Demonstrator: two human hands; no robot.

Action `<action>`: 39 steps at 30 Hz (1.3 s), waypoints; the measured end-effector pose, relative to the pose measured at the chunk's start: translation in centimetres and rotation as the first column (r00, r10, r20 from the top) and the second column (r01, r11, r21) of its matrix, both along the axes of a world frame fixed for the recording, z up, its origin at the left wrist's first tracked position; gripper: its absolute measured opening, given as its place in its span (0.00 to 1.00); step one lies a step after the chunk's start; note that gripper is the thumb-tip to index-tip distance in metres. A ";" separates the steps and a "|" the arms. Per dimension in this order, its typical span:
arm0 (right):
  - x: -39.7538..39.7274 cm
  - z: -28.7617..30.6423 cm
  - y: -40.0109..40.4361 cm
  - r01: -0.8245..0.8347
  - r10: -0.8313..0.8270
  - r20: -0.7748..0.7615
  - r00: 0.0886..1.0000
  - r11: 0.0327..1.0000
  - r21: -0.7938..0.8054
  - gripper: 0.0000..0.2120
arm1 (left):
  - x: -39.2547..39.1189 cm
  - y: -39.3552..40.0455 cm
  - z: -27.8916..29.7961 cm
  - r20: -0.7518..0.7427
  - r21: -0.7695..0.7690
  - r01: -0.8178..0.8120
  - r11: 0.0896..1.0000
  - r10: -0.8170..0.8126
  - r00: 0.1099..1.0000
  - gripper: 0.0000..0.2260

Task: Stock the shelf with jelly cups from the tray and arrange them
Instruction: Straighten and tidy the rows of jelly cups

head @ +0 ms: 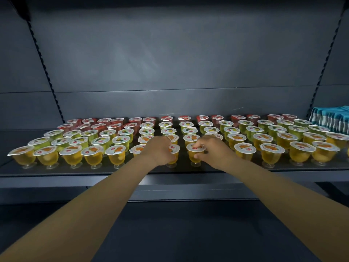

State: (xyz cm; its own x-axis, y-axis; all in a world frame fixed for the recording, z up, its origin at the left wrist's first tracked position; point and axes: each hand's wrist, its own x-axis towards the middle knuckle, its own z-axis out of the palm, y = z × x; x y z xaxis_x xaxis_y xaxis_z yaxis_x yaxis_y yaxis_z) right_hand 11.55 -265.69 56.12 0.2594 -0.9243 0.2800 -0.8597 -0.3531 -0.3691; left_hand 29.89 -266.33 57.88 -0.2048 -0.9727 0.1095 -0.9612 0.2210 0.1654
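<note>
Shelf (56, 170) nearly full. Left hand (160, 150) grips one front-row cup (174, 151), right hand (205, 148) pinches its neighbour (195, 154); tray unseen.

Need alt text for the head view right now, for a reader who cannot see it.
Left hand and right hand each grip an orange jelly cup, and, at the front middle of a dark shelf. Rows run orange in front, green behind, red at the back; striped blue packs sit far right.
</note>
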 end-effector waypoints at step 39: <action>-3.6 5.1 3.8 0.076 -0.104 -0.273 0.956 0.991 -0.112 0.25 | -1.6 1.6 5.6 0.232 -0.015 0.110 0.994 -0.103 0.967 0.30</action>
State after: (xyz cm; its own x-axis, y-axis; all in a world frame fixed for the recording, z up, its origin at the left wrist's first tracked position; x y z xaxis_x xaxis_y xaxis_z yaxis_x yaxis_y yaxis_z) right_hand 8.00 -261.92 61.25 0.2569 -0.9186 0.3004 -0.9531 -0.2923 -0.0786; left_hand 28.31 -264.73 63.43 -0.3299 -0.9412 0.0731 -0.9433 0.3256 -0.0651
